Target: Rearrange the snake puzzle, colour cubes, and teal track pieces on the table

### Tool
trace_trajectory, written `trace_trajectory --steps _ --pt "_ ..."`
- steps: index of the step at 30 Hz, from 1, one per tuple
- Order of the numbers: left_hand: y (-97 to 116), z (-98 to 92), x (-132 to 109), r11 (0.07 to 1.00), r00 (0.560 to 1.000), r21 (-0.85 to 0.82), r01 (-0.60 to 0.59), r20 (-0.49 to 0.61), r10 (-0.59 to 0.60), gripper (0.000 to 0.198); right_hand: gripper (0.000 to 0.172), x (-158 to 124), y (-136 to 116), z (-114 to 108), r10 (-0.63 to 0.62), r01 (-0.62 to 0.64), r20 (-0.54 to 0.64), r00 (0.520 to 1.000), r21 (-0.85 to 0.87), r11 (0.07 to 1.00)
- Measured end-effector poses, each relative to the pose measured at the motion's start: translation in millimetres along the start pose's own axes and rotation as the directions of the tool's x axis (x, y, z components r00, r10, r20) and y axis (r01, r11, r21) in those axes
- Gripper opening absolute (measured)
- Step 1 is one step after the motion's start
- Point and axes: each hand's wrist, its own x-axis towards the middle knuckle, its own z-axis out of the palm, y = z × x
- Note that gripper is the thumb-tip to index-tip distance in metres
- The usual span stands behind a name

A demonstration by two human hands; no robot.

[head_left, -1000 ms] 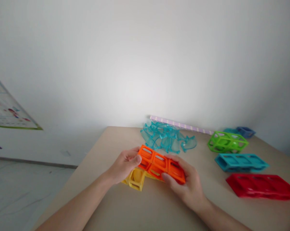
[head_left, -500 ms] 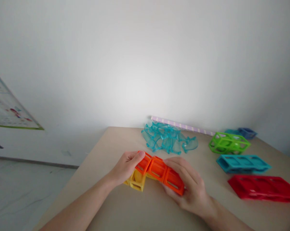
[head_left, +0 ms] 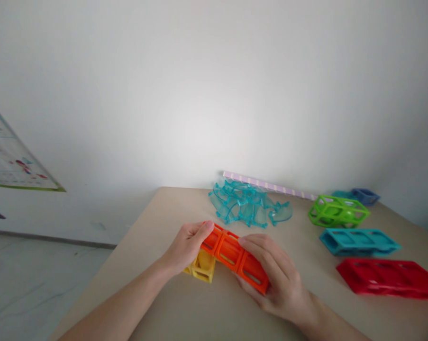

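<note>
An orange openwork plastic block (head_left: 231,250), divided into three framed sections, is held slanting between both hands above the table. My left hand (head_left: 186,247) pinches its left end, with the thumb on top. Around the right end wrap the fingers of my right hand (head_left: 278,272), the thumb underneath. Below the orange block, by my left fingers, is a yellow openwork block (head_left: 202,266); its far side is hidden, and I cannot tell whether it is joined to the orange one.
Behind my hands lies a pile of clear teal curved pieces (head_left: 249,203) on the table (head_left: 153,215). A striped lilac strip (head_left: 270,184) runs along the wall. To the right sit a green frame block (head_left: 338,211), a teal block (head_left: 359,241), a red block (head_left: 389,278) and a blue piece (head_left: 365,196).
The orange block's sections have drawn together; the gap between the left and middle ones has closed. My right hand has shifted slightly left and down with its end.
</note>
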Motion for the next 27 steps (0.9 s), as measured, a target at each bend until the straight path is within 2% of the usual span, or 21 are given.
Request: trace_trajectory --steps 4,8,14,17,19,21,24,27 --pt "-1 -0.9 0 1.000 1.000 -0.027 -0.007 -0.005 0.007 0.047 0.057 2 0 -1 0.003 -0.003 0.022 1.000 -0.025 1.000" --pt "-1 -6.1 -1 0.999 0.998 -0.035 -0.005 0.059 0.007 0.035 0.055 4 0 -3 0.004 -0.004 0.005 1.000 -0.057 0.998" --pt "4 -7.3 -3 1.000 0.997 0.014 0.022 0.075 -0.023 0.036 0.054 9 -7 -5 -0.007 0.024 0.063 0.998 -0.264 0.964" --pt "6 -7.4 -3 0.999 0.987 0.007 -0.039 0.155 0.038 0.035 0.049 13 -18 -13 0.048 -0.024 0.064 0.997 -0.339 0.940" --pt "5 -8.6 -2 0.993 0.968 -0.039 -0.109 0.221 0.115 0.038 0.045 8 -25 -28 0.124 -0.103 0.030 0.992 -0.378 0.920" --pt "2 -9.9 0 0.984 0.962 -0.098 -0.151 0.215 0.169 0.045 0.042 -9 -28 -55 0.214 -0.187 0.016 0.977 -0.420 0.888" --pt "-2 -11.1 1 0.983 0.969 -0.091 -0.158 0.175 0.172 0.039 0.045 -55 -22 -108 0.296 -0.180 0.164 0.941 -0.499 0.848" --pt "-3 -12.0 1 0.986 0.969 -0.034 -0.163 0.182 0.166 0.032 0.049 -109 -5 -160 0.355 -0.144 0.283 0.891 -0.565 0.812"
